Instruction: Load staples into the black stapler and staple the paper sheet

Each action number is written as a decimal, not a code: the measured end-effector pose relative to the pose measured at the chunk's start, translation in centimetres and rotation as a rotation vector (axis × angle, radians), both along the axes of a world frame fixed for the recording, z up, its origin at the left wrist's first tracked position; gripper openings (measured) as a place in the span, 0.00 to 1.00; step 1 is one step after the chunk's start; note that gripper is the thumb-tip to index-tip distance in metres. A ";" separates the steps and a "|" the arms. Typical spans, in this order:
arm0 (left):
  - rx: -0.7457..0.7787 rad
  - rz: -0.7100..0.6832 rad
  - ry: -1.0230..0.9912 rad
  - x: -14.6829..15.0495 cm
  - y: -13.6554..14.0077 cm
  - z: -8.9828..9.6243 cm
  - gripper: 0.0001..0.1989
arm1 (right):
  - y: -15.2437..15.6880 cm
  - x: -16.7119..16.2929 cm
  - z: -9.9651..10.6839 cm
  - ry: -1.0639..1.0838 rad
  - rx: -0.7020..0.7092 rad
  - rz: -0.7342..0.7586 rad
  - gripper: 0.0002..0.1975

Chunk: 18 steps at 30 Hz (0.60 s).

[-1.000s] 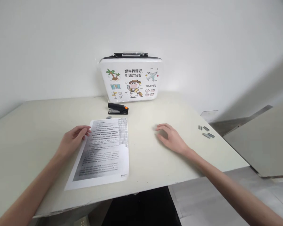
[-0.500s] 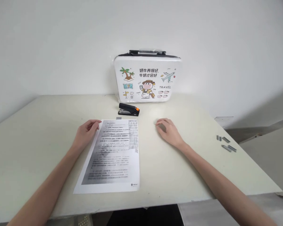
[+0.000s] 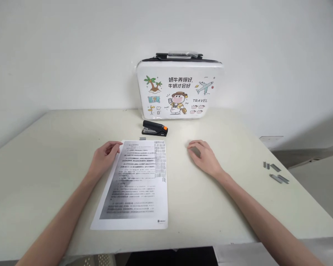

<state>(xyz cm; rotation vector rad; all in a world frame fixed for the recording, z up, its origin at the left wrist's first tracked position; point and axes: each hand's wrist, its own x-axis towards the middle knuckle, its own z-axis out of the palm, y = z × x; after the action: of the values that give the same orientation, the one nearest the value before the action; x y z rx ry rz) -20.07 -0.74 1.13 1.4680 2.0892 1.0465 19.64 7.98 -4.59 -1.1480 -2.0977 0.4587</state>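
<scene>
A printed sheet of paper (image 3: 135, 188) lies flat in front of me, with dense dark streaks along its upper right side. My left hand (image 3: 106, 157) rests at its upper left edge, forefinger tip on the paper's corner. Those fingers are loosely curled, thumb and forefinger slightly apart. To the right of the sheet, my right hand (image 3: 204, 157) lies on the table, relaxed and bent, with a gap between thumb and fingers and nothing in it. Beyond the paper sits a black stapler (image 3: 154, 128) with an orange part. A short strip of staples (image 3: 142, 139) lies just above the sheet's top edge.
A white case (image 3: 180, 88) with cartoon pictures and a black handle stands against the wall at the back. Several grey staple strips (image 3: 276, 173) lie near the right edge of the pale table (image 3: 44, 162).
The whole view has shifted slightly, so things appear a little farther right. Hands, paper and stapler keep their places relative to each other.
</scene>
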 end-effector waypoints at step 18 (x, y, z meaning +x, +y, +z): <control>-0.016 0.007 -0.063 0.0 -0.2 0.0 0.17 | -0.6 -0.2 0.5 -0.026 -0.039 -0.024 0.09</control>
<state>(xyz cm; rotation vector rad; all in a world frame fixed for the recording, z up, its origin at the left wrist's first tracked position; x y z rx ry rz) -20.05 -0.92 1.11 1.4024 2.0556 1.0629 19.45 7.36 -4.10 -1.2056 -2.1033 0.4775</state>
